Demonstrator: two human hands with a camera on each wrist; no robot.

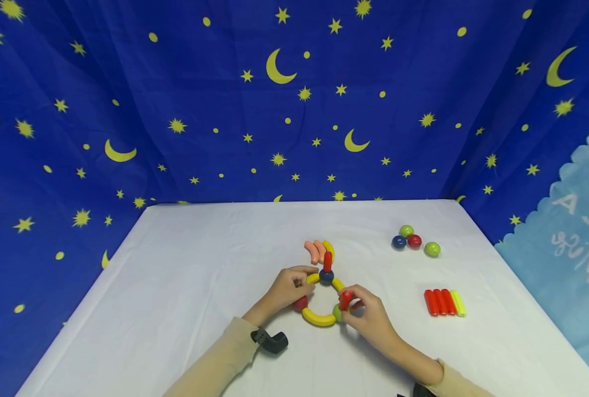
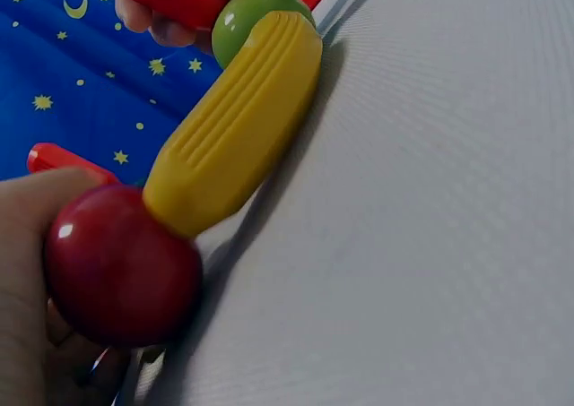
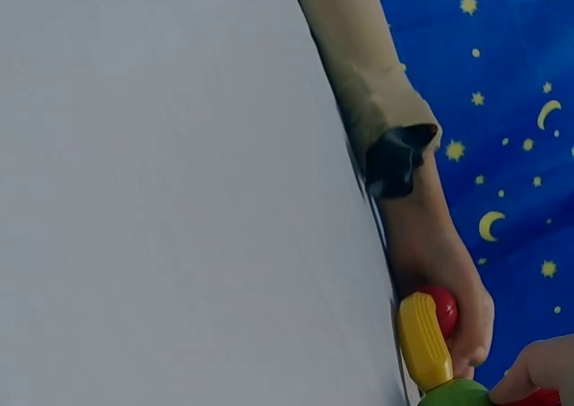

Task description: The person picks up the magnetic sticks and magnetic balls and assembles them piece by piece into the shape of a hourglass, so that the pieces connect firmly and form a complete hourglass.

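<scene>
While held from both sides, lying on the worktop (image 1: 200,264) at the lower middle of the head frame: a ring of balls and yellow curved rods (image 1: 319,320). On its left, a red ball (image 2: 124,265), with the left hand (image 1: 285,288) curled round it, fingers clamped on it. On its right, a green ball (image 1: 338,314) with a red rod (image 1: 345,300) set against it, pinched between the fingertips and thumb of the right hand (image 1: 371,314). At the ring's far point, a blue ball (image 1: 326,277) with a second red rod (image 1: 328,261) upright on it.

Just beyond, near the middle of the frame, two pink curved rods (image 1: 315,252) and a loose yellow curved rod (image 1: 329,250), side by side. Farther off, right of centre, four loose balls (image 1: 414,241): two green, one blue, one red. Below those, three red rods (image 1: 438,302) in a row with a yellow-green rod (image 1: 458,302) at the right end.

Along the lower edge, beige sleeves (image 1: 225,353), with a black wrist device (image 1: 273,342) on the left one. Across the top, a blue cloth (image 1: 225,82) patterned with yellow moons and stars; at the right edge, a light-blue panel (image 1: 582,242) with pale reversed lettering.
</scene>
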